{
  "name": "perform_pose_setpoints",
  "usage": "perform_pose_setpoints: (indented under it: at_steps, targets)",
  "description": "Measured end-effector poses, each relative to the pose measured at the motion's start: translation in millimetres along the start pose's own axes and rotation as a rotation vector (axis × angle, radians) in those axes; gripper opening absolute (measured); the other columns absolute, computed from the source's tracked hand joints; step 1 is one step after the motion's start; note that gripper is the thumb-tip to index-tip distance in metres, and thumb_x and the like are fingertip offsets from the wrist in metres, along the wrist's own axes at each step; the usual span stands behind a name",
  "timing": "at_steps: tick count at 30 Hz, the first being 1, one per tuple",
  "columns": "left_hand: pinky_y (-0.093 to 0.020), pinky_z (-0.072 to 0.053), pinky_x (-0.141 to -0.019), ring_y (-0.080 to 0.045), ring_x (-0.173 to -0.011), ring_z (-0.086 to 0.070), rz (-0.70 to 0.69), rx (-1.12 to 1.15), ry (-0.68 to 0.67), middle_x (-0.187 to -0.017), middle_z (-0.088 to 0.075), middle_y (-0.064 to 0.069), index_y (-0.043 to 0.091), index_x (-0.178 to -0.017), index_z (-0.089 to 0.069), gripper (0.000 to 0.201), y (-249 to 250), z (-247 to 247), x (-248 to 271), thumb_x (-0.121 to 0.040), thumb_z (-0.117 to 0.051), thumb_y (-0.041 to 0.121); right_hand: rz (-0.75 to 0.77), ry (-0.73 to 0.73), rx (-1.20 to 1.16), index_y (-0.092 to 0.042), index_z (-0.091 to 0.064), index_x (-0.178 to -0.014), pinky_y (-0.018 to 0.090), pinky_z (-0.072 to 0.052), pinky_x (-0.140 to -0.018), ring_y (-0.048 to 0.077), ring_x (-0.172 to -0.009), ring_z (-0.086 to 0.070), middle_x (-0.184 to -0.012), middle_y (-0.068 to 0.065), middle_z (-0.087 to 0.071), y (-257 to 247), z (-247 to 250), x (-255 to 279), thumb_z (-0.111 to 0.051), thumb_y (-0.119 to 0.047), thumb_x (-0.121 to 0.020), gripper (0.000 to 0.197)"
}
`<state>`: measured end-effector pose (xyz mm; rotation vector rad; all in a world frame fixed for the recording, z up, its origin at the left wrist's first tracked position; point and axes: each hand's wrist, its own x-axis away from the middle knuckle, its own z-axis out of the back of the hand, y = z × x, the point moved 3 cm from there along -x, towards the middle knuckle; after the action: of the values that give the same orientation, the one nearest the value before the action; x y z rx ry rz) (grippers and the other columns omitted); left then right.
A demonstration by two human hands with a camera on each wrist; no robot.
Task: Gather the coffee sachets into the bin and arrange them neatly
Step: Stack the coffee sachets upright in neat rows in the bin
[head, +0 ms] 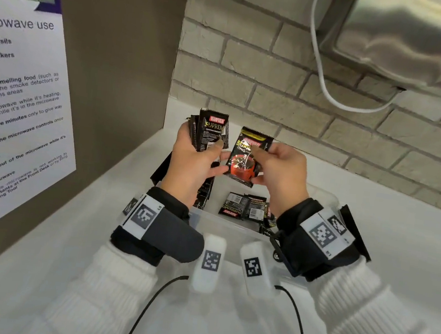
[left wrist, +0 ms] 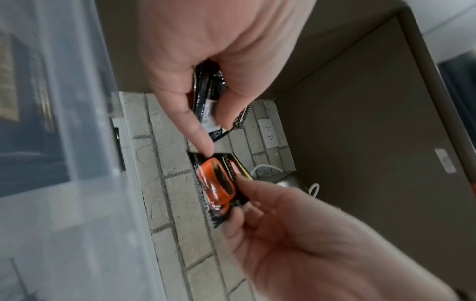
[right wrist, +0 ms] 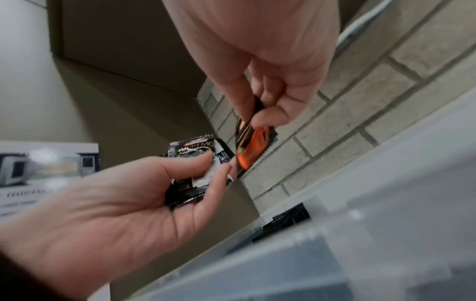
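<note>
Above a clear plastic bin (head: 223,224) on the white counter, my left hand (head: 217,152) grips an upright stack of black coffee sachets (head: 212,132), thumb on the front. My right hand (head: 258,164) pinches a single sachet (head: 243,160) printed with a red cup, right beside the stack. The left index fingertip (left wrist: 206,150) touches this single sachet (left wrist: 219,187). In the right wrist view the right hand's fingers (right wrist: 268,118) pinch the sachet (right wrist: 251,148) while the stack (right wrist: 190,158) lies in the left palm. A few loose sachets (head: 245,207) lie in the bin.
A brown cabinet panel with a microwave notice (head: 12,113) stands close on the left. A brick wall (head: 303,116) runs behind, with a white cable (head: 325,77) and a steel appliance (head: 424,39) upper right. More dark sachets (head: 163,169) lean at the bin's left side.
</note>
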<state>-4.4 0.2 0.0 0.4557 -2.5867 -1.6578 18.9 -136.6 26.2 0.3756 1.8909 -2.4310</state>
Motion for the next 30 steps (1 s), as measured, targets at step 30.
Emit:
perform_pose_setpoints:
  at_steps: [30]
  targets:
    - [-0.037,-0.059,-0.073,-0.019,-0.099,-0.065,0.059,-0.119,-0.088,-0.115,-0.063,-0.009,0.012,-0.123,-0.049,0.029,-6.2,-4.4,-0.4,-0.094,-0.052,0.015,0.143,-0.105,0.073,-0.013,-0.059,-0.119,0.039,-0.053,-0.088,0.019,-0.097,-0.062,-0.109,0.007,-0.063,5.7,-15.4,12.8,-0.065,-0.034,-0.084,0.040]
